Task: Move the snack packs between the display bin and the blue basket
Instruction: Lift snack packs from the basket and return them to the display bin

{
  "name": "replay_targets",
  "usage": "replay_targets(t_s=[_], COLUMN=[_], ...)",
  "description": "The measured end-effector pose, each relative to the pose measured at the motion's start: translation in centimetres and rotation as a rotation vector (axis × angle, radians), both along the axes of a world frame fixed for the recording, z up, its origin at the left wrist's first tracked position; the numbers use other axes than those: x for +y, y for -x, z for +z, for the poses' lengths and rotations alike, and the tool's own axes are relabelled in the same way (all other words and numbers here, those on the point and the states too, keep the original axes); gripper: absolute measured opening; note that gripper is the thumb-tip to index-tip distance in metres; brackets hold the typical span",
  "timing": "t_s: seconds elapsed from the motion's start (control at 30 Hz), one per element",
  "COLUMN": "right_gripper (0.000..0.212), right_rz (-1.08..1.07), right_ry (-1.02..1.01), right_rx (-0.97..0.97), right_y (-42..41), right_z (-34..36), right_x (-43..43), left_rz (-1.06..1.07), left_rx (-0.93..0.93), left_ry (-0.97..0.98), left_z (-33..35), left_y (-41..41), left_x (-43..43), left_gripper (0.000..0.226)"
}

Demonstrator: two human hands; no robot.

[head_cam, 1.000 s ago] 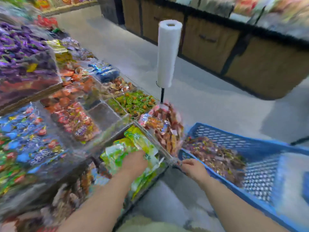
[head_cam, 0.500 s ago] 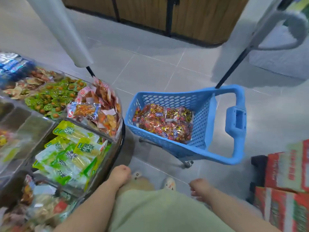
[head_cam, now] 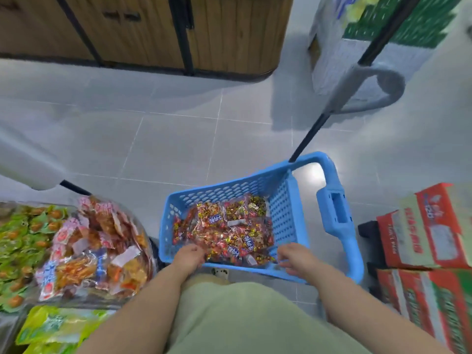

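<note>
The snack packs (head_cam: 224, 233) lie heaped in the blue basket (head_cam: 229, 187), a low pile of red and gold wrappers filling its floor. The pile's long axis runs crosswise in front of me, from my left grip (head_cam: 189, 258) towards my right grip (head_cam: 293, 255). Both grips are at the near rim with the pile just beyond the fingertips, so the reach is straight ahead and slightly down. My left grip is curled onto the near-left corner of the heap and touches the wrappers, but I cannot tell whether it has closed on a pack. My right grip hangs loosely curled over the near-right rim, just beside the packs, and I see nothing in it. The display bin (head_cam: 102, 306) stands to my left, close against the basket, so I judge my left grip the nearer one for any carry across. A pack would have to swing leftward over the basket wall. The bin already holds a big clear bag (head_cam: 89, 251) of orange packs, with green packs (head_cam: 25, 238) farther left. Each pack in the basket bears a small blue label with white characters, and a few show white stickers; all are too blurred to read. On my right, beyond the basket's handle (head_cam: 334, 208), stacked red and green cartons (head_cam: 429, 226) carry print that I cannot make out either.
</note>
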State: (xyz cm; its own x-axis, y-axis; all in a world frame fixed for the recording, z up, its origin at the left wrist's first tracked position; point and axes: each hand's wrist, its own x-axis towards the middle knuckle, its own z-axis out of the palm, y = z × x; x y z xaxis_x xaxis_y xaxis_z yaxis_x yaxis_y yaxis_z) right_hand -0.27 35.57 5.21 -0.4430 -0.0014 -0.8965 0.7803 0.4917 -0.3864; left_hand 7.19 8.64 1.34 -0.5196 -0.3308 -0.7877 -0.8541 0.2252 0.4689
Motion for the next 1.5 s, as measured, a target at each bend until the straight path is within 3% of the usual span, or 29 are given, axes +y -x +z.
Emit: replay_targets(t_s=[0.07,0.23,0.33,0.43,0.5,0.63,0.7,0.87,0.97,1.1,1.23,1.33,1.43,1.5], right_gripper=[0.016,0.023,0.012,0.029,0.015,0.024,0.007,0.056,0.071,0.044,0.027,0.004,0.013,0.027], right_rz=[-0.062,-0.192,-0.208,-0.157,-0.065,0.222,0.343,0.514,0.871,0.996,0.807,0.484,0.089,-0.153], right_ry=[-0.03,-0.053,-0.038,-0.057,-0.055,-0.095,-0.121,-0.109,-0.19,-0.212,-0.133,-0.037,0.151,0.311], right_rx=[0.004,-0.051,-0.134,-0.176,-0.202,-0.224,-0.222,-0.253,-0.152,-0.033,0.005,0.024,-0.055,-0.179], right_y=[1.4,3.2,4.0,4.7,5.2,5.6,5.1,3.7,2.7,2.1,2.0,3.2,5.5,7.0], right_z=[-0.2,-1.6,-3.2,-4.2,-5.4,-9.1,-11.0,-15.5,-17.1,-17.9,-17.6,-16.7,-15.2,-14.5], right_x=[-1.1,-4.0,-5.8,-7.2,-8.2,-10.3,-11.2,-13.1,-14.0,-15.0,-14.0,-12.7,-12.0,-11.7], left_rz=[-0.153,-0.212,-0.264,-0.281,-0.271,-0.235,-0.231,-0.262,-0.202,-0.095,-0.035,-0.01,0.073,0.155], left_rx=[0.018,0.0,-0.078,-0.112,-0.15,-0.2,-0.227,-0.262,-0.251,-0.271,-0.265,-0.234,-0.155,-0.084], left_ry=[0.083,0.111,0.069,0.056,0.047,-0.013,-0.038,-0.024,-0.025,-0.056,-0.058,-0.063,-0.102,-0.215], left_z=[0.0,-0.3,-1.4,-2.4,-3.4,-5.5,-6.6,-9.1,-9.9,-10.3,-10.6,-10.3,-9.5,-8.8], left_y=[2.6,6.9,8.1,8.2,8.1,7.3,6.6,4.7,3.7,3.2,3.8,5.0,6.7,8.0], left_x=[-2.1,-6.9,-8.8,-9.5,-9.6,-9.2,-8.7,-7.9,-8.0,-8.6,-9.2,-8.9,-7.9,-7.1], left_gripper=[0.025,0.02,0.024,0.027,0.026,0.022,0.023,0.019,0.015,0.018,0.021,0.017,0.01,0.022])
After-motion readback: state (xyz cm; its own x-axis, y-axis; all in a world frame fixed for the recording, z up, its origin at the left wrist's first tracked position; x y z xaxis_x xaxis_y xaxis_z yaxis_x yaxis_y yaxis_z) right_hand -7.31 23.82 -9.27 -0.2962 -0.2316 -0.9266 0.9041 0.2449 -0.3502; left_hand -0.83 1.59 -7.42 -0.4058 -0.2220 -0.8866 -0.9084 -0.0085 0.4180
